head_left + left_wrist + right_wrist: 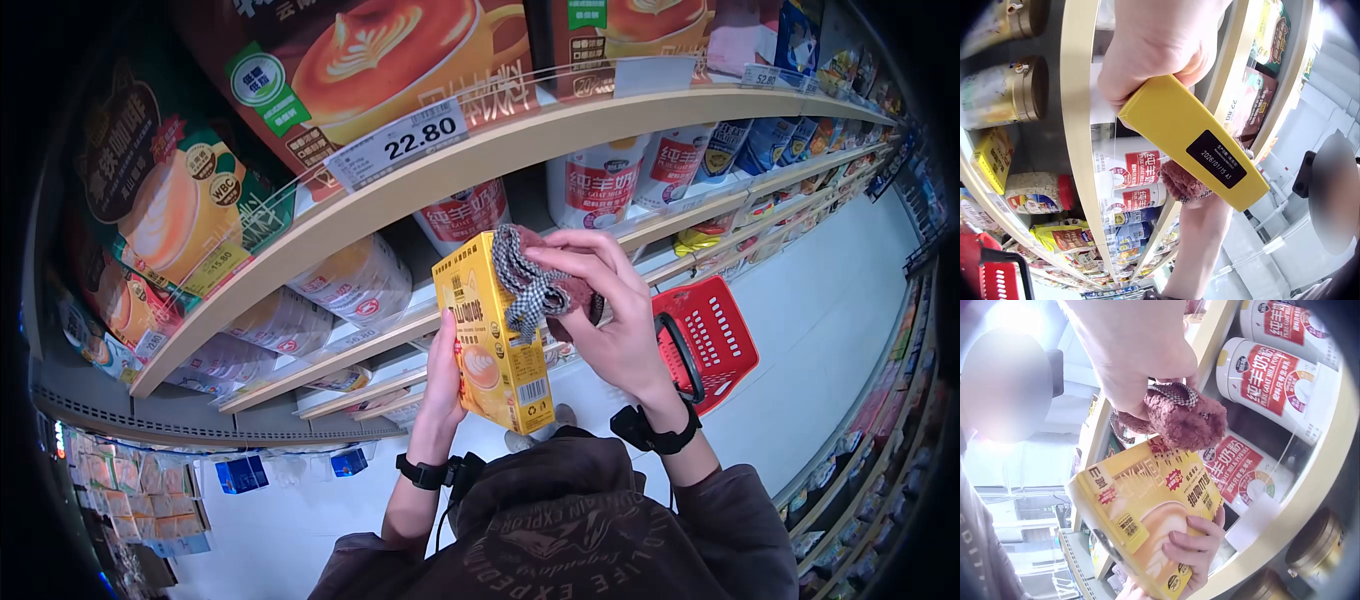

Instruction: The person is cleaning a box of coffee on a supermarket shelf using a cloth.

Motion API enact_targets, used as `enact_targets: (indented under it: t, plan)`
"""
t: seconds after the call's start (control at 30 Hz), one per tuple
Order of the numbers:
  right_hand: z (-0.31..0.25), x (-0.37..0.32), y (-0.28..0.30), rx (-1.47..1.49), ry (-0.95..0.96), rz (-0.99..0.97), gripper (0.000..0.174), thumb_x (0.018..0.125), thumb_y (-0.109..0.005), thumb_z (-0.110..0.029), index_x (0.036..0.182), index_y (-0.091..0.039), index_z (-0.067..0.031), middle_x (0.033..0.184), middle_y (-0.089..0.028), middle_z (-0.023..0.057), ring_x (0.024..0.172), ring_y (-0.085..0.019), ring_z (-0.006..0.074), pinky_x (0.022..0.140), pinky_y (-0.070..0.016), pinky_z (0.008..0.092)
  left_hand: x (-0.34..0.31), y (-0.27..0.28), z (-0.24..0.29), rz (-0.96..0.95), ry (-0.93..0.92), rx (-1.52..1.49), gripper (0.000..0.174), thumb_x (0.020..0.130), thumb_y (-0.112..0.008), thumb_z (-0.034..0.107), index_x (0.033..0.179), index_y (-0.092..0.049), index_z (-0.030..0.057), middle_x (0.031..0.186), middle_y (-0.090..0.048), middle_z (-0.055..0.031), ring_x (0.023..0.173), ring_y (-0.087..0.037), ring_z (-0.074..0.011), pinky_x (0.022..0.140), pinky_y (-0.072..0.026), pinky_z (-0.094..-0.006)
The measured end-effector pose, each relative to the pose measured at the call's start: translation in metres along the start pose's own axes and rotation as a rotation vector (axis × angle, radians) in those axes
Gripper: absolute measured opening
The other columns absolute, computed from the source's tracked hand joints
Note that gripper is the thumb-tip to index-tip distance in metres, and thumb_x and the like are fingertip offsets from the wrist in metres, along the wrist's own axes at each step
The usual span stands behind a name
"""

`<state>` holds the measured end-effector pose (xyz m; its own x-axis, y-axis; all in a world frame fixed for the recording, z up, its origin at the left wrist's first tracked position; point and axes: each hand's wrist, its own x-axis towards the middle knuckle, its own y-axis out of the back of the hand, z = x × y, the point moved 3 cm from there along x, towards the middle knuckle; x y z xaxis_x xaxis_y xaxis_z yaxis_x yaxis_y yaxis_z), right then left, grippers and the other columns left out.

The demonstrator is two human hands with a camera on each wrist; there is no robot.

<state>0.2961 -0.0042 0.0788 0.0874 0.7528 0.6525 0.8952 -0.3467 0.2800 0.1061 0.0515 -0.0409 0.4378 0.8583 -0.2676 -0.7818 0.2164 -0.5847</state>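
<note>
The left hand (443,378) grips a tilted yellow coffee box (482,375) between the hands, seemingly to steady it, while the right hand (615,318) pinches a bunched maroon cloth with checked trim (538,288) against its upper edge.

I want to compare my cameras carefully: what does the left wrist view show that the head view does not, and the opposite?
Only left wrist: the black date label on the yellow box, and the ceiling.
Only head: the box's barcode and the dark top's print.
Both: the box in the left hand, the reddish cloth with checked trim, and the red basket.
</note>
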Motion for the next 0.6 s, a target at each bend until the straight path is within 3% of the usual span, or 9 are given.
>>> enact_targets:
  t: [0.07, 0.23, 0.47, 0.6]
  plan:
    - [-0.001, 0.013, 0.004, -0.116, 0.058, 0.065, 0.049, 0.066, -0.056, 0.009, 0.111, -0.066, -0.0093, 0.109, -0.057, 0.0109, 0.1, -0.055, 0.0285, 0.083, -0.0481, 0.037, 0.002, -0.01, 0.001, 0.011, -0.008, 0.007, 0.049, 0.101, -0.034, 0.042, 0.127, -0.046, 0.0015, 0.116, -0.062, -0.011, 0.1, -0.064, -0.0171, 0.083, -0.0538, -0.0312]
    - [-0.003, 0.023, 0.011, -0.224, 0.205, -0.021, 0.047, 0.06, -0.06, 0.006, 0.103, -0.068, -0.0095, 0.1, -0.059, 0.0099, 0.091, -0.055, 0.0277, 0.078, -0.0491, 0.0369, 0.008, -0.026, 0.006, 0.02, -0.073, 0.018, 0.052, 0.101, -0.034, 0.044, 0.128, -0.045, 0.0011, 0.116, -0.062, -0.0116, 0.1, -0.064, -0.0174, 0.083, -0.0537, -0.0315]
    - [-0.012, -0.005, 0.025, -0.042, 0.168, -0.25, 0.04, 0.054, -0.063, 0.003, 0.09, -0.068, -0.0111, 0.093, -0.058, 0.0039, 0.082, -0.056, 0.0242, 0.069, -0.0494, 0.0334, 0.021, -0.024, -0.007, 0.006, -0.086, -0.116, 0.053, 0.101, -0.034, 0.045, 0.128, -0.044, 0.0006, 0.117, -0.06, -0.0144, 0.101, -0.064, -0.0208, 0.084, -0.0551, -0.0341]
    - [-0.005, -0.017, 0.033, 0.021, 0.245, -0.343, 0.037, 0.054, -0.067, -0.001, 0.088, -0.069, -0.0129, 0.093, -0.058, 0.0016, 0.081, -0.056, 0.023, 0.069, -0.0494, 0.0327, 0.02, -0.028, -0.015, 0.011, -0.103, -0.163, 0.053, 0.101, -0.033, 0.044, 0.13, -0.042, 0.0009, 0.119, -0.06, -0.0156, 0.103, -0.063, -0.023, 0.084, -0.0552, -0.0358]
